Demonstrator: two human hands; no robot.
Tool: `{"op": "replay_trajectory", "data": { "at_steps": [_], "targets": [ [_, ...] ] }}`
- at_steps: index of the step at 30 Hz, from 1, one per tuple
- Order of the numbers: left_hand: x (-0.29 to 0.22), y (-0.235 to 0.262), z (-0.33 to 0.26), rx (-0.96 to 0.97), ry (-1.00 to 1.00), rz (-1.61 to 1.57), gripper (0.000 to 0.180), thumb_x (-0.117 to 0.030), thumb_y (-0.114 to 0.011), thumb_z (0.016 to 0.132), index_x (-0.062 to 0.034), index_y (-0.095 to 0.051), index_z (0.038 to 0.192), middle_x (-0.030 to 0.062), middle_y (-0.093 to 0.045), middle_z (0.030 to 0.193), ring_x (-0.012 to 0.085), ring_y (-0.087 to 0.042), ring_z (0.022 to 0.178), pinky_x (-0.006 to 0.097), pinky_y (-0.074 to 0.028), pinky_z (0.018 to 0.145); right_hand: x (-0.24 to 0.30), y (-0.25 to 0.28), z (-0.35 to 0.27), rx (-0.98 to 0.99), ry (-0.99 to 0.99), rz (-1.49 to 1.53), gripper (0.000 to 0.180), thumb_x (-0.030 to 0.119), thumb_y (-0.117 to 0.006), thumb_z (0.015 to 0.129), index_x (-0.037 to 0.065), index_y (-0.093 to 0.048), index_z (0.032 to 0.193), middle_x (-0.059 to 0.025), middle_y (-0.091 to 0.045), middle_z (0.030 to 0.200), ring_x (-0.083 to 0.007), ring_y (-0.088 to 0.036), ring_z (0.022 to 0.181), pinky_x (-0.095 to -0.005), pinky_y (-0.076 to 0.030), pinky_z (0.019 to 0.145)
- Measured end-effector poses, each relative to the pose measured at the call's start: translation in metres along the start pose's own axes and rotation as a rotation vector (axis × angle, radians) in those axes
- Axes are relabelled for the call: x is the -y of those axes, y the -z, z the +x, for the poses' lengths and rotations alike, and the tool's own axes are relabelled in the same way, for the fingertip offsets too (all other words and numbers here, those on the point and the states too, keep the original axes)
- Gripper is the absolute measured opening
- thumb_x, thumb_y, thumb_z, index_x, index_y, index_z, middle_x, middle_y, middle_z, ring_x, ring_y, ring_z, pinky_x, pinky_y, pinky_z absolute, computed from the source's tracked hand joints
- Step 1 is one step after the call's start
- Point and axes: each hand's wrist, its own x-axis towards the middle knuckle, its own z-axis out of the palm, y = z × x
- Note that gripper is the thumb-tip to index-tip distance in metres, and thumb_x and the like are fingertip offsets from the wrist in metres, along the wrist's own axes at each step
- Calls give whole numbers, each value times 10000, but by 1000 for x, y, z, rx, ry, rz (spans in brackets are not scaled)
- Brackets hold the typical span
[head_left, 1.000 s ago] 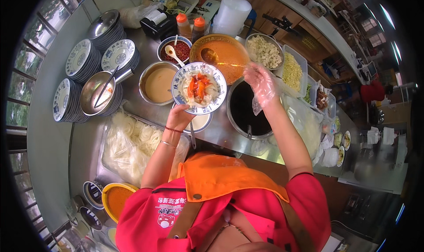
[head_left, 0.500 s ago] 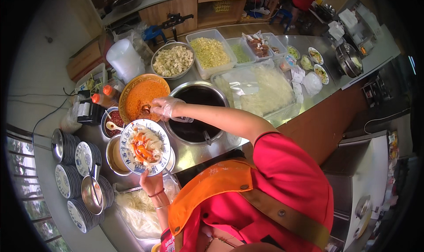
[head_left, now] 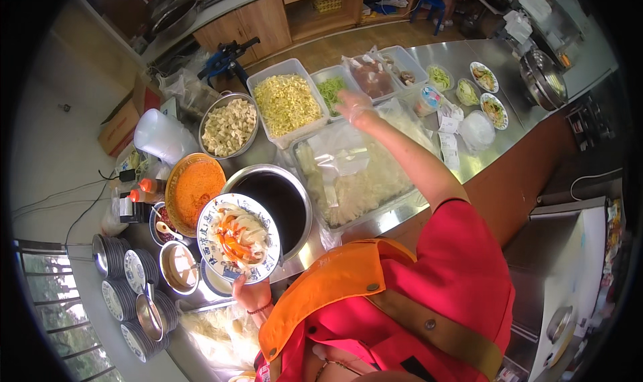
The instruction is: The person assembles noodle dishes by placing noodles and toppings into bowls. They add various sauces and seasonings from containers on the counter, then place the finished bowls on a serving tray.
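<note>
Two hands working: left hand (head_left: 251, 293) is gripping the blue-patterned bowl (head_left: 238, 238) from below, keeping it level over the counter at 8 o'clock. Gloved right hand (head_left: 355, 105), fingers loosely spread and empty, is reaching over the green-shreds tub (head_left: 329, 89) at 12 o'clock.

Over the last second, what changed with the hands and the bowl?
The gloved right hand left the orange sauce bowl and reached out over the tray of green shreds. The left hand kept holding the patterned noodle bowl from below, toppings unchanged.
</note>
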Motion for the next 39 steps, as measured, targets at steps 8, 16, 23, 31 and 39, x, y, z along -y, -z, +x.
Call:
{"op": "replay_trajectory", "data": {
  "at_steps": [8,16,23,31,39],
  "targets": [
    [84,-63,-16,-93,-5,-62,807,-154,-645,710,-113,-376,1469,92,-477,1447,288,-479,1306,496,-422,1043,-69,-64,97,433,184,-246,529,268,-731,785,-9,-561,1202,-216,-605,1225,-356,-582,1141,-411,-470,981],
    [124,-99,-12,-100,-41,-19,772,-153,-614,725,-110,-386,1461,92,-475,1451,280,-472,1315,473,-408,1063,-90,-115,129,458,326,-197,373,10,-573,826,68,-632,1189,-174,-635,1195,-315,-594,1156,-369,-476,1003],
    [138,-104,-6,-73,-33,-7,749,-134,-598,733,-87,-392,1452,98,-484,1441,283,-469,1321,480,-402,1073,-139,-110,149,313,97,123,361,180,-641,790,93,-653,1140,-182,-646,1153,-359,-600,1101,-404,-471,954],
    [152,-112,-11,5,32,-70,723,-93,-576,759,-88,-381,1455,109,-467,1451,321,-441,1343,519,-391,1075,-148,-85,154,93,94,104,475,289,-682,783,74,-649,1206,-166,-622,1253,-321,-583,1147,-363,-449,994],
    [153,-115,13,157,213,-91,679,-22,-551,776,-34,-386,1434,134,-473,1440,327,-445,1337,505,-355,1119,-69,20,85,235,-185,1284,509,15,-682,857,-84,-497,1322,-140,-624,1145,-192,-653,841,-291,-584,629]
  ]
}}
